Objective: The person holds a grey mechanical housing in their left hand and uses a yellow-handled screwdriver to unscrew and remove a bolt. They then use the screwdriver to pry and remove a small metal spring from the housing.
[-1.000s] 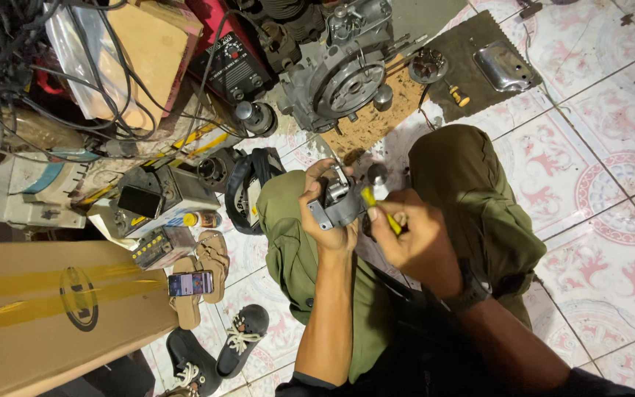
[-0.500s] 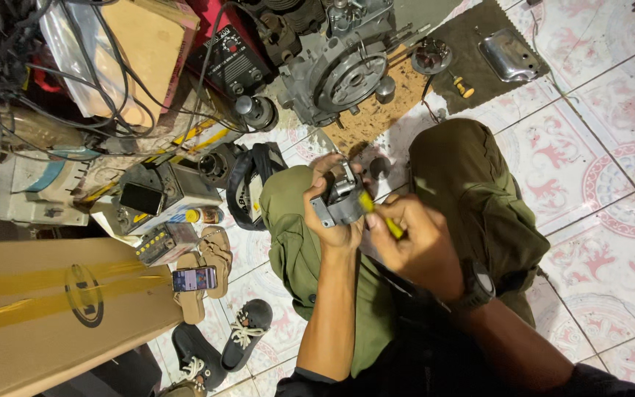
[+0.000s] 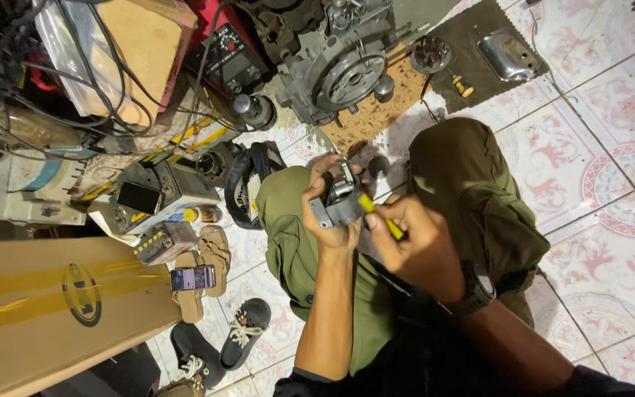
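Hands work above the lap between the knees: left hand [image 3: 330, 213] has its grip closed around a small grey metal part [image 3: 338, 204], right hand [image 3: 417, 246] has its grip closed on a yellow-handled screwdriver [image 3: 380, 217] whose tip meets that part, engine case [image 3: 336, 62] on the floor beyond.
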